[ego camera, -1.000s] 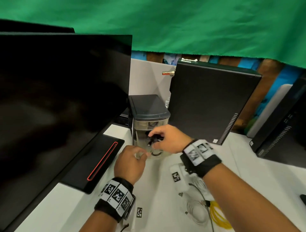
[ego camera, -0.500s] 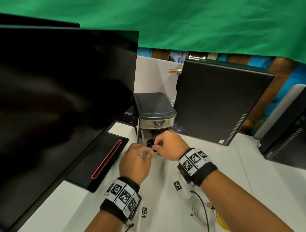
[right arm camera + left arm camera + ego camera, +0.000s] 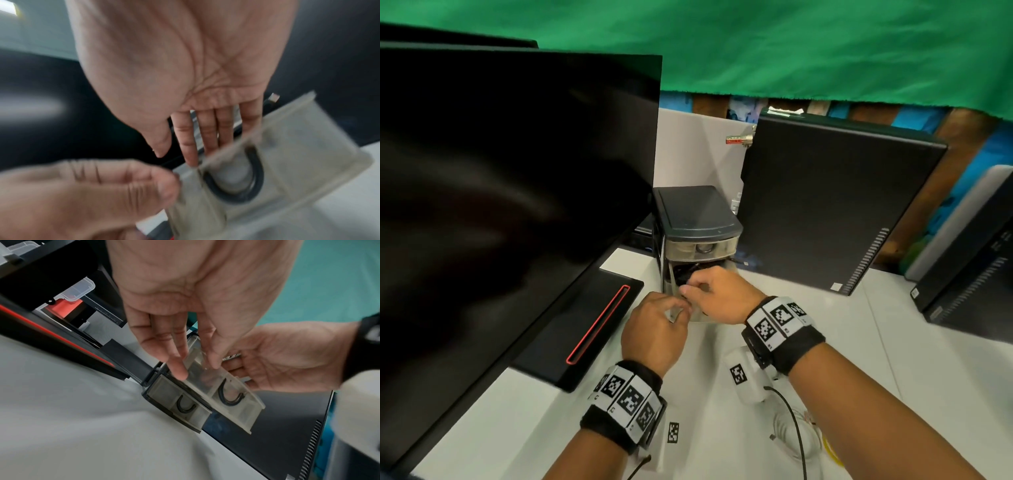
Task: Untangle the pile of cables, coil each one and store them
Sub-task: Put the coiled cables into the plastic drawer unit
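Black cable (image 3: 683, 274) sits in the pulled-out drawer (image 3: 226, 395), hands at its front edge.

Hemmed in at the drawer unit (image 3: 697, 236): monitor (image 3: 510, 178) and its base (image 3: 585, 329) hard on the left, tower (image 3: 835, 209) close on the right, partition (image 3: 695, 150) behind. Only approach from the front, over bare desk (image 3: 722, 342), and there already taken up by the left hand (image 3: 654, 335), right hand (image 3: 719, 294) and the pulled-out drawer (image 3: 226, 391). Nearer, white adapter (image 3: 744, 377) and loose cables (image 3: 791, 431) under the right forearm. Open desk further right, up to a second tower (image 3: 976, 267).
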The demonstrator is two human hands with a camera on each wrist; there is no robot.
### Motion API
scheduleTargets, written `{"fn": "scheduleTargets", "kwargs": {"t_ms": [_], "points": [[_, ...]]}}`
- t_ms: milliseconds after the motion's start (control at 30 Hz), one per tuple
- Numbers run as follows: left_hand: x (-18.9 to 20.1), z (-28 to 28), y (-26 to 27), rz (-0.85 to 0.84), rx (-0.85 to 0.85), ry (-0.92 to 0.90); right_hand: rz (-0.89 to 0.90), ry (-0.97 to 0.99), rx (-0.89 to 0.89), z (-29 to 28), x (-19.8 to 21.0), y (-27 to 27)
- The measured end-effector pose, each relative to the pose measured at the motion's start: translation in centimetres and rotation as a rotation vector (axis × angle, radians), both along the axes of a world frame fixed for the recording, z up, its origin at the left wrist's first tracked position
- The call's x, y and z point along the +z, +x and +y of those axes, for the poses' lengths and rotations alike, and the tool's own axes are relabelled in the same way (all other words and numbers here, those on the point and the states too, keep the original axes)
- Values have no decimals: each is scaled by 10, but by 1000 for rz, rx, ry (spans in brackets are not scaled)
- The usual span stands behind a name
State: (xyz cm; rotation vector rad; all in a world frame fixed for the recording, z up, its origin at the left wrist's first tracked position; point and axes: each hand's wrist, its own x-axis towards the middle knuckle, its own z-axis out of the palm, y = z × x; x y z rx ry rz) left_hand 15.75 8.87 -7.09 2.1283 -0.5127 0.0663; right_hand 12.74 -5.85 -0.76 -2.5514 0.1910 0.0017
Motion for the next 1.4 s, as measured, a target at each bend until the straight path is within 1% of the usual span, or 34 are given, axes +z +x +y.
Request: {"fn": "scheduleTargets", "kwargs": {"t_ms": [100, 167, 200, 233, 300, 367, 433, 500, 600, 700, 767, 867, 933, 1000, 1100, 1167, 1267, 1400], "points": [[0, 0, 1, 1, -5, -6, -172, 71, -36, -25, 17, -33], [0, 0, 1, 11, -6, -12, -192, 66, -114, -56, 26, -64], [1, 0, 1, 17, -10, -12, -143, 36, -166, -73, 29, -79], [1, 0, 1, 19, -15, -7, -52, -20, -219, -89, 30, -95], [2, 0, 1, 20, -18, -4, 211, -165, -298, -110, 26, -122], [2, 1, 2, 21, -21, -7, 452, -252, -302, -118, 12, -141], [2, 2, 2, 22, -26, 1, 582, -243, -281, -117, -4, -154], [2, 2, 3, 26, -31, 2, 623, -225, -253, -113, -17, -159], [1, 2, 2, 36, -30, 8, 581, -274, -239, -112, -30, -161], [0, 2, 2, 28, -17, -3, 575, -274, -254, -121, -35, -164], [0, 2, 2, 39, -21, -7, 559, -236, -267, -128, -30, -165], [-1, 1, 3, 47, -37, -32, 445, -155, -289, -125, -1, -155], [-1, 1, 2, 49, -34, -34, 313, -86, -279, -111, 24, -135], [-1, 1, 2, 50, -32, -37, 210, -58, -223, -93, 40, -105], [-1, 1, 2, 47, -30, -53, 132, -68, -125, -58, 51, -55], [-1, 1, 2, 33, -22, -55, 129, -71, -102, -35, 50, -26], [-2, 1, 2, 26, -13, -57, 163, -193, -121, -18, 45, 4], [-2, 1, 2, 39, -20, -51, 173, -368, -157, -11, 38, 13]]}}
